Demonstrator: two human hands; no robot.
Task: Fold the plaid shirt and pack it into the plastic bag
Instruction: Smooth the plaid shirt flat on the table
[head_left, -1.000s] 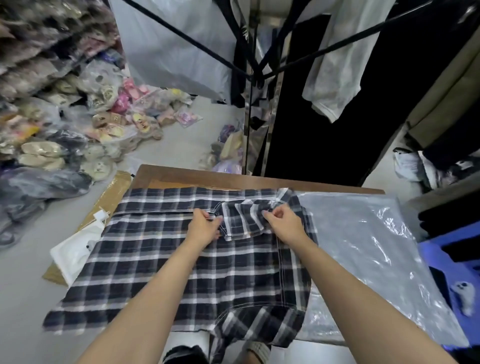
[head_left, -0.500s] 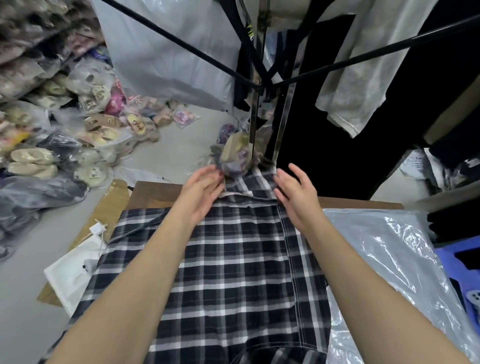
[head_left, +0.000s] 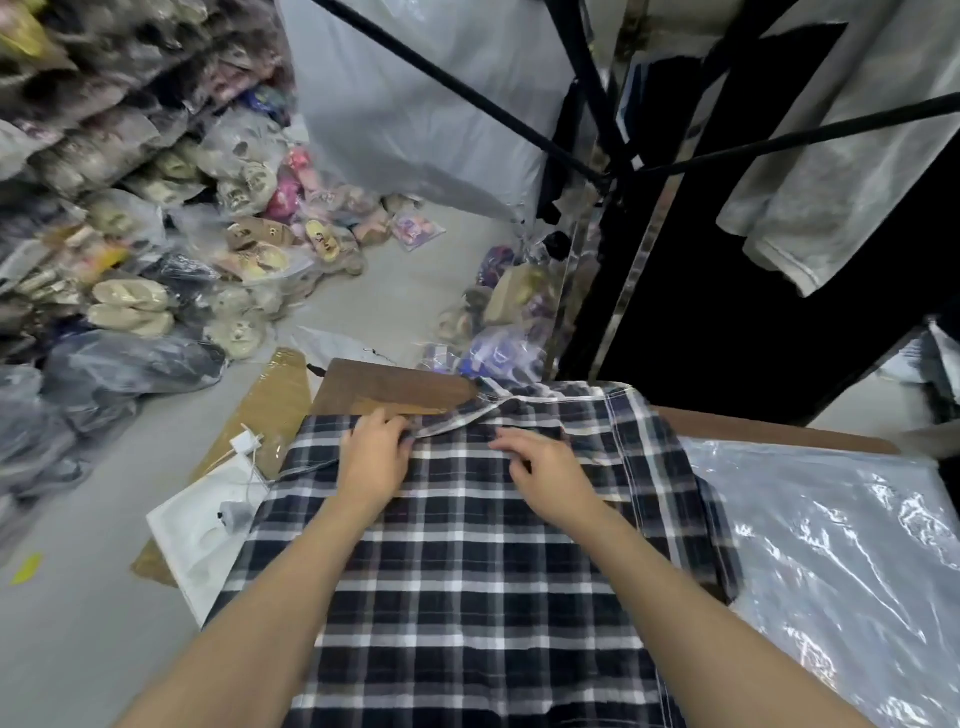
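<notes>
Head view: both hands' fingers press plaid shirt (head_left: 467, 561) flat (gripping nothing); plastic bag (head_left: 841, 561) beside.

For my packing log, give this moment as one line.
stage: folding | plaid shirt: flat on table | left hand, right hand: on collar end | plastic bag: empty

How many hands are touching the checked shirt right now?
2. The left hand rests on the plaid shirt near its far edge, fingers at a fold. The right hand lies flat on the cloth just beside it. Neither touches the plastic bag.
</notes>
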